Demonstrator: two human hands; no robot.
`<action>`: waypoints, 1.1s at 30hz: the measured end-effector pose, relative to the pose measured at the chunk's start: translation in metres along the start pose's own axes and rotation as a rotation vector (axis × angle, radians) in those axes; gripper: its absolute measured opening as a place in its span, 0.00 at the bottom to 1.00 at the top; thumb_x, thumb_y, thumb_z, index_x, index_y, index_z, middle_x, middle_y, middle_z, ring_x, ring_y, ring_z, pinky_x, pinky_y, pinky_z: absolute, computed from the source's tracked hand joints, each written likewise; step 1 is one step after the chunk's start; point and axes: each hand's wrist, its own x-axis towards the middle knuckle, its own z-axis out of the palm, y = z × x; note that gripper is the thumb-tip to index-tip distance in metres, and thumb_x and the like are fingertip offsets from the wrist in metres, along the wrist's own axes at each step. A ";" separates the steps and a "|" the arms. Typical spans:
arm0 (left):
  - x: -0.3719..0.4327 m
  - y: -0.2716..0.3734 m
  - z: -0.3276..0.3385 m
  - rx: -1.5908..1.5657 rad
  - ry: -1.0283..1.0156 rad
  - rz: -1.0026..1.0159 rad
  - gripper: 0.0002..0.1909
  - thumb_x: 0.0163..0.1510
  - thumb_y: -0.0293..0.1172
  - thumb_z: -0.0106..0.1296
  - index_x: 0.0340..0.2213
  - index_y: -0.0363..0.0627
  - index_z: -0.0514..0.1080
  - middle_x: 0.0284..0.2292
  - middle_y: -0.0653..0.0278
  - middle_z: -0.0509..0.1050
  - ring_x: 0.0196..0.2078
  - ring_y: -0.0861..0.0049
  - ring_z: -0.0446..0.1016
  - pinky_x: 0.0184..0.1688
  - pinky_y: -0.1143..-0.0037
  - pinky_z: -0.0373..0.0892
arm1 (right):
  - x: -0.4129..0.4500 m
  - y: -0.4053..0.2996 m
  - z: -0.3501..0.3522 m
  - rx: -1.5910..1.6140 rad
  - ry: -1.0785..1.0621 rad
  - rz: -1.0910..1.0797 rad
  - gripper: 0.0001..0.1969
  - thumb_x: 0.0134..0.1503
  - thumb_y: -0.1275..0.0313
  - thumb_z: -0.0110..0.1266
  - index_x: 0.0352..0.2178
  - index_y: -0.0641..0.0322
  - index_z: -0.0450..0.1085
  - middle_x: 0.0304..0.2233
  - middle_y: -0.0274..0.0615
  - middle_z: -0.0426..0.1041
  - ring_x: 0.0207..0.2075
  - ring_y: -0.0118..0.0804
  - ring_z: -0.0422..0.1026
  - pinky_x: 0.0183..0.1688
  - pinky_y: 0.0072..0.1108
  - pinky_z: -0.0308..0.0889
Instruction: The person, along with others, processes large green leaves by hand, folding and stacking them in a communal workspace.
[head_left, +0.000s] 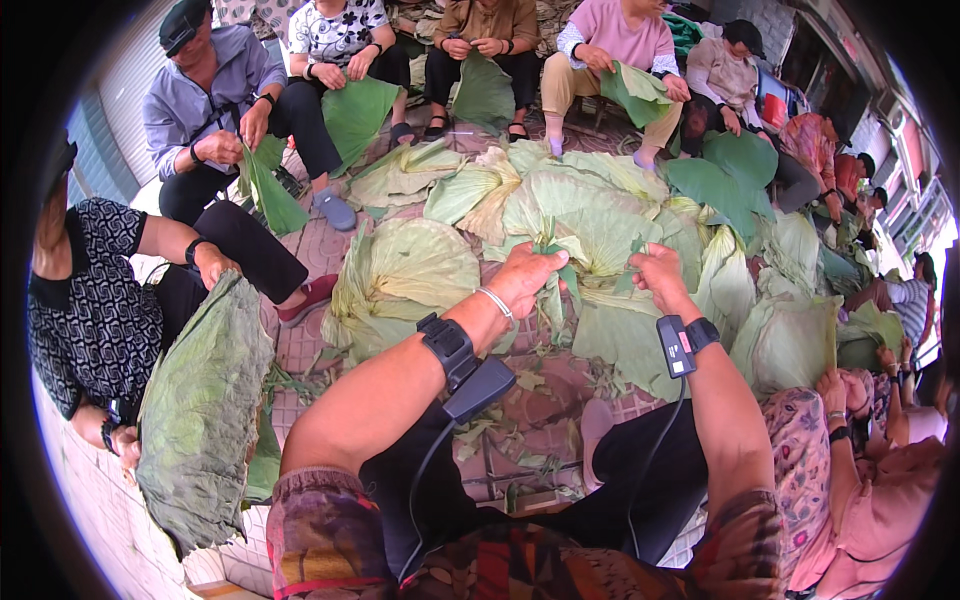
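My left hand (530, 271) grips a bunched green leaf piece (568, 281), whose strips hang below the fingers. To its right, my right hand (657, 271) pinches a small green leaf scrap (624, 282) between thumb and fingers. The two hands are apart, held over a spread of large pale green lotus leaves (600, 232). A broad round leaf (420, 259) lies to the left of my left hand. Both wrists bear black straps with small cabled devices, and a bracelet is on my left wrist.
Several people sit around the pile, holding large leaves. At the left, a person holds a big dried leaf (206, 412) close to my left arm. Another person's patterned trouser leg (799, 465) is near my right elbow. Leaf scraps litter the paving (525, 450) between my legs.
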 end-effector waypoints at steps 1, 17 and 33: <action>0.000 -0.001 0.000 -0.004 0.001 0.000 0.29 0.46 0.27 0.55 0.46 0.35 0.54 0.34 0.59 0.69 0.27 0.76 0.69 0.26 0.73 0.68 | -0.004 -0.004 0.002 -0.003 -0.002 0.000 0.03 0.43 0.78 0.50 0.18 0.64 0.65 0.15 0.34 0.67 0.11 0.23 0.63 0.12 0.14 0.57; 0.020 -0.024 0.001 -0.030 0.060 0.003 0.15 0.51 0.30 0.48 0.39 0.38 0.63 0.36 0.56 0.67 0.35 0.67 0.69 0.32 0.65 0.70 | -0.056 -0.027 0.074 -0.194 -0.344 -0.312 0.08 0.43 0.70 0.57 0.21 0.63 0.67 0.16 0.30 0.65 0.15 0.19 0.60 0.16 0.16 0.55; 0.018 -0.020 -0.003 0.006 -0.230 -0.076 0.31 0.49 0.52 0.49 0.39 0.31 0.63 0.37 0.53 0.67 0.36 0.71 0.69 0.34 0.71 0.68 | -0.074 -0.038 0.081 0.169 -0.452 0.046 0.15 0.43 0.73 0.53 0.34 0.67 0.65 0.17 0.33 0.65 0.15 0.23 0.62 0.16 0.16 0.57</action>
